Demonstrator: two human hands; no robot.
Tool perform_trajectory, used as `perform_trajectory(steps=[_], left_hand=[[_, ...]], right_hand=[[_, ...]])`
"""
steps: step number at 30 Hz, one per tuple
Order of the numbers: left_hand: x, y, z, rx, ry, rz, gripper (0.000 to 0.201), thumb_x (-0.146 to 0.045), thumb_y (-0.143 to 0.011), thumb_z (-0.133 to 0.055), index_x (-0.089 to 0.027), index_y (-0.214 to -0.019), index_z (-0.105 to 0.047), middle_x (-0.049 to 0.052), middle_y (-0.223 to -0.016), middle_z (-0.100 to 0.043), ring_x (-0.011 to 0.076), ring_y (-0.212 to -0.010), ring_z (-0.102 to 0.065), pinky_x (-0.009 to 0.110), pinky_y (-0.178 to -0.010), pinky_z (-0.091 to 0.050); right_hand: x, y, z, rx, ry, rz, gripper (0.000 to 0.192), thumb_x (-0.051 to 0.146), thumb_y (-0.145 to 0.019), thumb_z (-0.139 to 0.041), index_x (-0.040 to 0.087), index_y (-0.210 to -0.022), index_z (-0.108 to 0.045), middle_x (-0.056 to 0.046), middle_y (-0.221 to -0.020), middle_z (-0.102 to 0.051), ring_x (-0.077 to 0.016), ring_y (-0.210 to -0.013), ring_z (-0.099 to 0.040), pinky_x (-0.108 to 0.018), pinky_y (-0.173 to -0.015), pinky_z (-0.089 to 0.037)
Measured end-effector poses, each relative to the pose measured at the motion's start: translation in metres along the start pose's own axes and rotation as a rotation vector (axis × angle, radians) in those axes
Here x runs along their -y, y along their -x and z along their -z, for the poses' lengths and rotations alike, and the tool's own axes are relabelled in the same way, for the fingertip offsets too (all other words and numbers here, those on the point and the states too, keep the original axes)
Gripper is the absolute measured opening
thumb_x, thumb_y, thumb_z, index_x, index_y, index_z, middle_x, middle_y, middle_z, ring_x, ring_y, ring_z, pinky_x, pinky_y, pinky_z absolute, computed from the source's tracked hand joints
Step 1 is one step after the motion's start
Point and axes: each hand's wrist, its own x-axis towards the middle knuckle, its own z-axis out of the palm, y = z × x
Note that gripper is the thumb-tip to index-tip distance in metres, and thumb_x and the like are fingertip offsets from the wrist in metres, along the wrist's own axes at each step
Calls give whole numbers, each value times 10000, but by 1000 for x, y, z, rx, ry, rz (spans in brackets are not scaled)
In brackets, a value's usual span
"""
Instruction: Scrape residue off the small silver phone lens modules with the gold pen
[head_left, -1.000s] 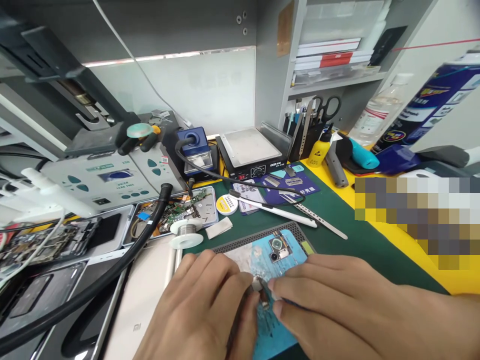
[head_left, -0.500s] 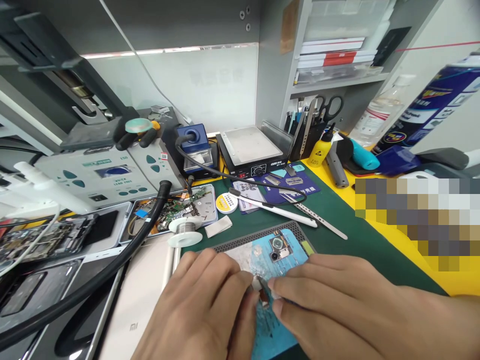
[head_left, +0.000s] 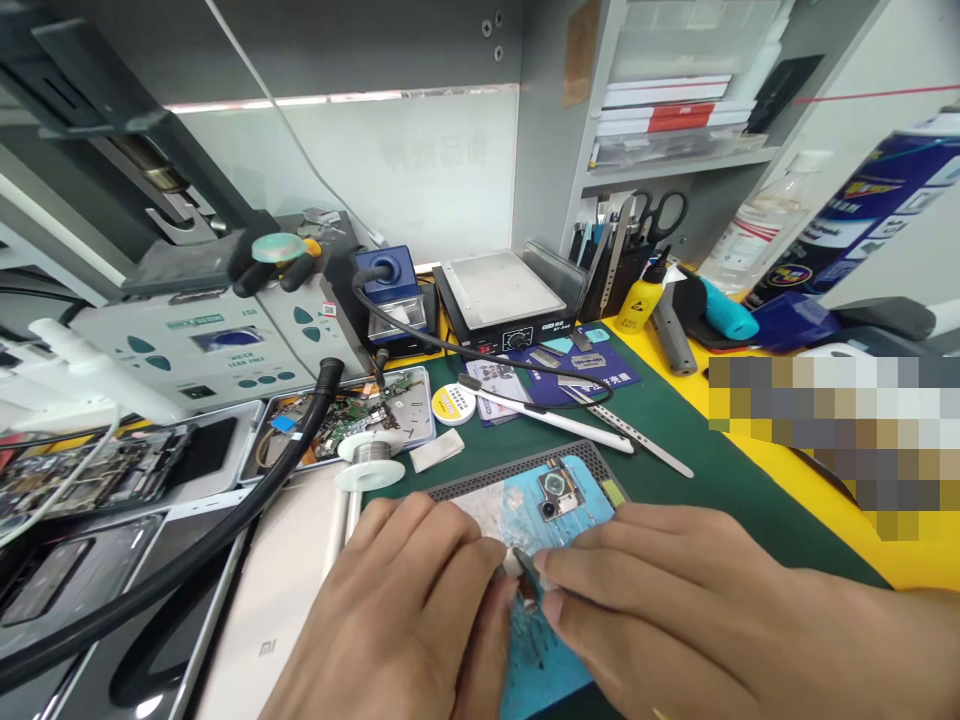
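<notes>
My left hand (head_left: pixel 420 600) is closed in a pinch on a small part with a whitish end and a brown strip (head_left: pixel 528 597). Facing it, my right hand (head_left: pixel 675 600) pinches a thin dark blade-like piece (head_left: pixel 523 562), whose tip rests against the small part. Fingertips cover much of both things. Below the hands lies a worn blue work mat (head_left: pixel 551 670) with a grey perforated border. A phone camera module (head_left: pixel 559 492) sits on the mat just beyond my fingers.
Behind the mat lie a white pen-like tool (head_left: pixel 555 425), metal tweezers (head_left: pixel 645 440) and a round yellow-white tin (head_left: pixel 453 404). A solder spool (head_left: pixel 371 460), parts tray (head_left: pixel 405 410) and black hose (head_left: pixel 277 510) are left. The heating plate (head_left: pixel 502 290) stands behind.
Both hands keep their pinch and stay almost in place. The dark piece and the small part have shifted very slightly between the fingertips.
</notes>
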Motion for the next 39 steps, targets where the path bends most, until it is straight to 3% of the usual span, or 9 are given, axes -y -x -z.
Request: perform_trajectory(steps=[4, 14, 29, 39], left_hand=[[1, -1, 0, -10, 5, -8, 106, -143, -908, -601, -220, -835, -605, 27, -812, -629, 215, -772, -597, 372, -693, -471], [2, -1, -1, -40, -2, -31, 96, -144, -903, -611, -223, -850, -603, 20, -819, -643, 210, -770, -610, 377, -714, -486], [1, 0, -3, -52, -5, -35, 103, -144, -902, -614, -224, -844, -585, 15, -818, -638, 208, -772, -611, 376, -708, -483], [2, -1, -1, -37, 6, -15, 102, -148, -910, -605, -225, -843, -600, 10, -803, -634, 201, -765, -603, 373, -720, -491]], right_hand=[[1, 1, -2, -72, -2, -35, 456, 173, -1102, -292, 202, -919, -709, -8, -950, -790, -172, -851, -704, -354, -746, -524], [-4, -1, 2, -1, 7, 22, 489, 162, -1098, -269, 197, -913, -721, -23, -943, -786, -178, -833, -700, -351, -733, -533], [-5, -3, 0, -29, -8, 37, 504, 160, -1104, -257, 203, -895, -714, -12, -938, -785, -167, -810, -695, -346, -697, -526], [0, 3, -6, -76, -17, -61, 449, 192, -1105, -293, 214, -896, -690, -6, -917, -788, -170, -808, -703, -352, -715, -527]])
